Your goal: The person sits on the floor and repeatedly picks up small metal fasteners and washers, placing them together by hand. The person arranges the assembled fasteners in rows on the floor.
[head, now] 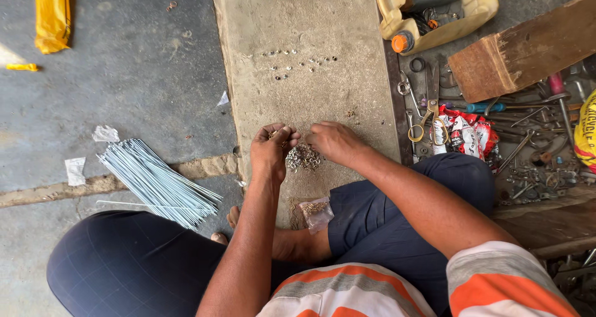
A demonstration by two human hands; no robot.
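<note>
Concrete slab (323, 37) – left hand (270, 152) pinching, right hand (334, 142) curled over nipple pile (302, 157).

The floor (136, 75) is grey concrete, stained and rough, with a cracked seam running across its lower left. A paler concrete slab (323, 37) runs up the middle. A yellow cloth (51, 13) lies in the top left corner, and scraps of white paper (76, 170) are scattered nearby. On the right, a wooden block (521, 50) rests above a clutter of tools (534, 168). Daylight is soft and even.
</note>
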